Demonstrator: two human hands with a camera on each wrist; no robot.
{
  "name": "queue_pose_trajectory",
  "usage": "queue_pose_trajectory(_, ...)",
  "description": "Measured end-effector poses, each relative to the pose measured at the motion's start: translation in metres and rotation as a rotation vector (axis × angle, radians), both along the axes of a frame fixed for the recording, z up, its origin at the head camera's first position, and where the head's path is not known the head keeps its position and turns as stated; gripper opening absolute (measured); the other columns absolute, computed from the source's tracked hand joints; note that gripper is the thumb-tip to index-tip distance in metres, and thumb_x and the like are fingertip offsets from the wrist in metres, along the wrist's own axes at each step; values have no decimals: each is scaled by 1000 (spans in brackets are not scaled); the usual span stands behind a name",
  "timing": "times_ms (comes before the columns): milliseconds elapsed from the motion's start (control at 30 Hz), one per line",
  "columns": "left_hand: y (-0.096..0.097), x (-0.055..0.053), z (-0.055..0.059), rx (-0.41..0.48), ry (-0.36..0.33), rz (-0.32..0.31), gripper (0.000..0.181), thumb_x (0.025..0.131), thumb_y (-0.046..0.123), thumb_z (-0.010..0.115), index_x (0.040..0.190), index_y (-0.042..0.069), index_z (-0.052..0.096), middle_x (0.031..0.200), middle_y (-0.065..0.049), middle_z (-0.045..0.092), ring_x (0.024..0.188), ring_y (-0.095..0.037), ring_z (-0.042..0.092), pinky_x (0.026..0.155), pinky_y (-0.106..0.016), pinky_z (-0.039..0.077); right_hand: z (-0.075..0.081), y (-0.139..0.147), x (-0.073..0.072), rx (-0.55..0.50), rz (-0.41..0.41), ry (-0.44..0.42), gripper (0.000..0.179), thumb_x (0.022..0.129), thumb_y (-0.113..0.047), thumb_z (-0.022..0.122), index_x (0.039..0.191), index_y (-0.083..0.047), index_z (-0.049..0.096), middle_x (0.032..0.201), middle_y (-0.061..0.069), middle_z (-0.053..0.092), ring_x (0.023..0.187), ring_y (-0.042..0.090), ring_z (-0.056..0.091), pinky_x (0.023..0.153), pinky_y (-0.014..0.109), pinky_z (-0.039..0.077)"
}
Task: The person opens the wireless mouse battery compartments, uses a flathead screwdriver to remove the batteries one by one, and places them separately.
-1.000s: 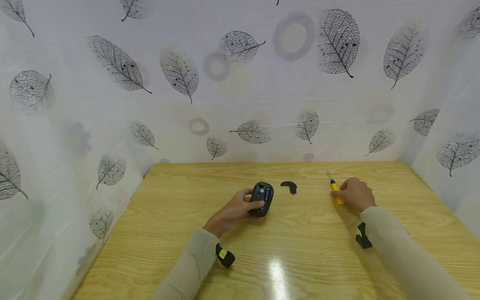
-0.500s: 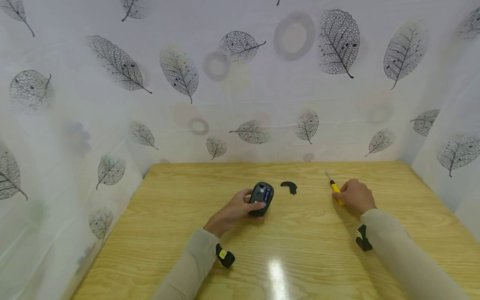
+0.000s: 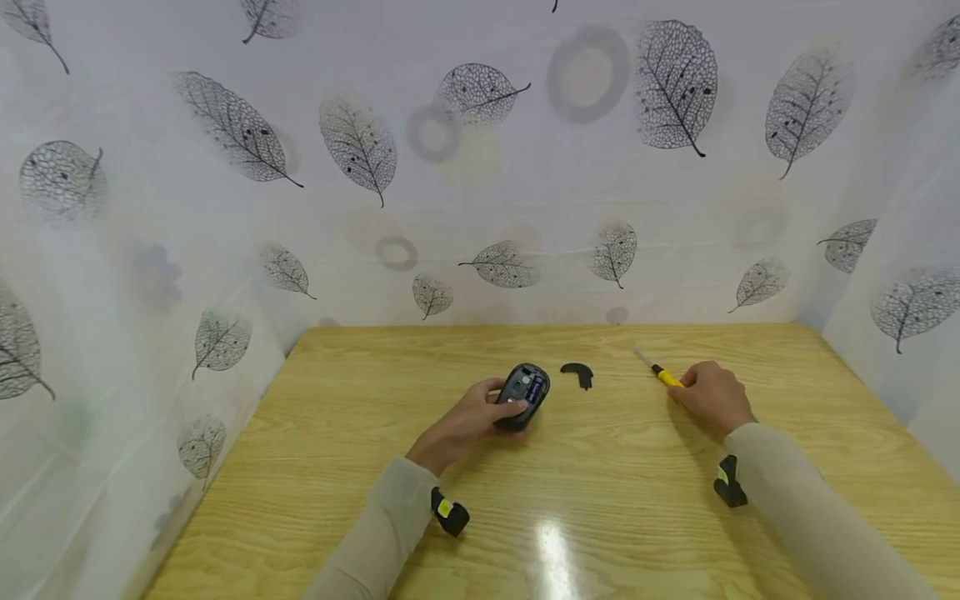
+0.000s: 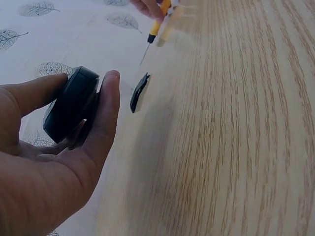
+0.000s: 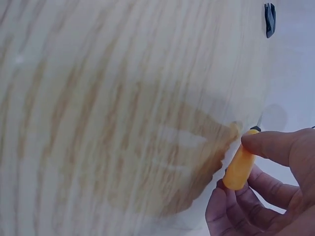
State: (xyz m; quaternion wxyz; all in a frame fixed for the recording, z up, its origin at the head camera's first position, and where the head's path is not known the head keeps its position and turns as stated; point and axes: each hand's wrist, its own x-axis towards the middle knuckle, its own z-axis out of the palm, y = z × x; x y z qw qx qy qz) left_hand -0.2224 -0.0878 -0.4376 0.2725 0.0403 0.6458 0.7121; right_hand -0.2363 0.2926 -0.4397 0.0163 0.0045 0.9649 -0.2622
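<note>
My left hand (image 3: 472,417) grips a black computer mouse (image 3: 522,397) with its underside up, the thumb lying across it. A battery (image 3: 536,389) shows in the mouse's uncovered compartment. In the left wrist view the mouse (image 4: 73,104) is seen edge-on between thumb and fingers, held off the table. My right hand (image 3: 712,396) pinches a screwdriver with a yellow handle (image 3: 667,377), its thin shaft pointing to the far left. The right wrist view shows the handle (image 5: 239,167) between thumb and fingers. A curved black battery cover (image 3: 578,373) lies on the table between the hands.
The wooden table (image 3: 600,500) runs back to a white leaf-patterned sheet (image 3: 480,192), which also hangs at both sides. Each wrist wears a small black camera, such as the left one (image 3: 450,512).
The screwdriver has turned in my right hand, its tip swinging to the left and its handle lying flatter. The mouse tilts slightly in my left hand, and the cover stays put.
</note>
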Motion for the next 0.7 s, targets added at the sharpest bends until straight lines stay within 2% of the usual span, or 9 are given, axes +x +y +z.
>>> queue_pose_trajectory(333,-1,2,2,18,16,-17,54,102,12,62,149,-1,38,134,-25,55,111,-43,66,100,-44,54,-1,3,-2,-15,20,55,35,92,-20,69,101,13,67,97,28,67,85,41,64,71,53,53)
queue_pose_trajectory(500,-2,1,1,23,26,-23,54,103,12,62,150,-2,38,135,-25,54,111,-43,67,98,-42,56,0,5,-3,-11,47,91,35,94,-20,68,105,14,67,100,30,67,87,43,64,71,56,53)
queue_pose_trajectory(700,-3,-1,0,24,11,-11,55,103,11,62,149,-5,36,130,-27,57,111,-43,66,94,-40,58,7,1,-1,-8,59,87,33,98,-19,66,108,12,67,106,32,66,90,45,63,73,58,53)
